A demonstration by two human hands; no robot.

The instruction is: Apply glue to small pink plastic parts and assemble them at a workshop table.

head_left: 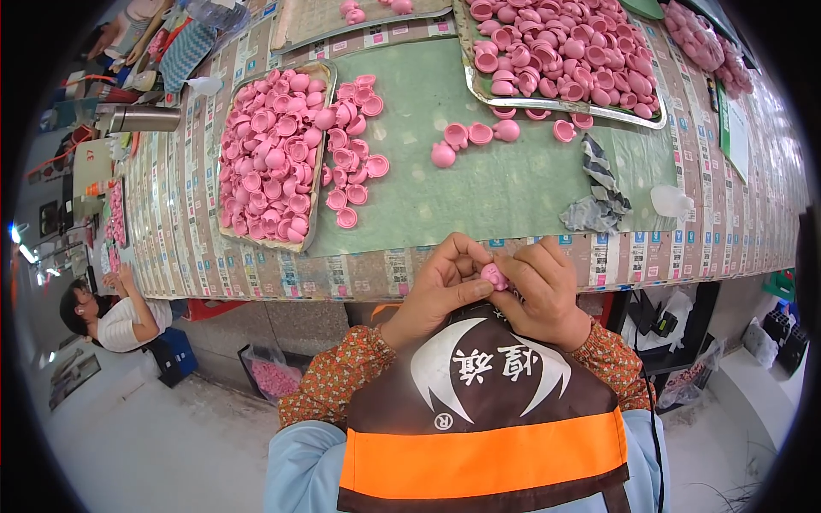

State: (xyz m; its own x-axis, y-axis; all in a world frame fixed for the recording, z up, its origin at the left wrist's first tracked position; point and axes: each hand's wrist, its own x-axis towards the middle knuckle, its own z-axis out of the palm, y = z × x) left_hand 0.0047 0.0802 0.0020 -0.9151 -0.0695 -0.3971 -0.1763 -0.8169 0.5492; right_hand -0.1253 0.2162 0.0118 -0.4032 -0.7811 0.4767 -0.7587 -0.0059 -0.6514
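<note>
Close in front of my apron, at the near edge of the table, both hands meet around a small rounded pink plastic piece [493, 275] with a moulded figure on it. My left hand [438, 289] pinches it from the left between thumb and fingers. From the right, the curled fingers of my right hand [547, 289] grip the same piece. Fingers cover part of it. Beyond my hands, a few loose pink shell halves [480, 132] lie on a green mat [402, 201].
A left tray [317, 188] and a far right tray [633, 120] are heaped with pink halves; more spill beside the left one. A crumpled grey-black cloth [603, 184] and a whitish translucent object [671, 202] lie at right. Another person [120, 316] sits far left near a steel flask [147, 118].
</note>
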